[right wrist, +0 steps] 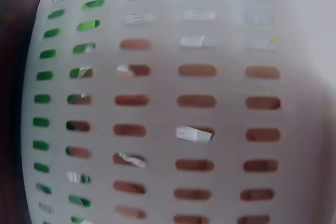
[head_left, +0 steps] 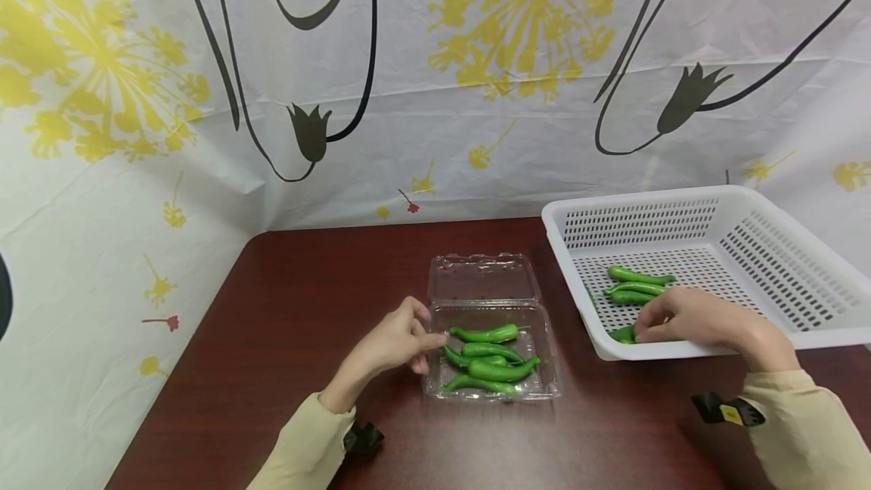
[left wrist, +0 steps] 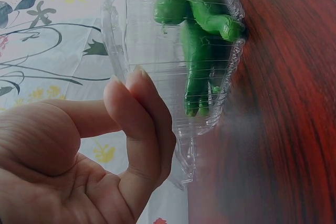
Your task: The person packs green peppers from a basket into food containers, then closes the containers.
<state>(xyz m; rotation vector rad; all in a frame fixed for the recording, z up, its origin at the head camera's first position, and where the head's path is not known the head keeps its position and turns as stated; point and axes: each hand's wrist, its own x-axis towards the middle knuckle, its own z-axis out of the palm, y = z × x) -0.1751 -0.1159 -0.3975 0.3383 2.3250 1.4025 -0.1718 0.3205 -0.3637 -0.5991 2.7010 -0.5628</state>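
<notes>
My left hand (head_left: 391, 342) is at the left side of a clear plastic clamshell box (head_left: 550, 361). Its thumb lies over the rim and its curled fingers stay outside the wall; in the left wrist view the fingers (left wrist: 142, 124) partly cover the box. Several green chili peppers (head_left: 493, 369) lie in the box, its lid (head_left: 485, 278) folded back. My right hand (head_left: 701, 317) reaches into a white plastic basket (head_left: 782, 271), its fingers around a green pepper (head_left: 622, 334) by the near left corner. In the right wrist view, the slotted basket wall (right wrist: 163, 116) hides most of that hand.
More green peppers (head_left: 638, 275) lie on the basket floor beyond the right hand. Box and basket stand side by side on a dark red-brown table (head_left: 313, 301). A white curtain with flower prints (head_left: 408, 89) hangs behind the table and on its left.
</notes>
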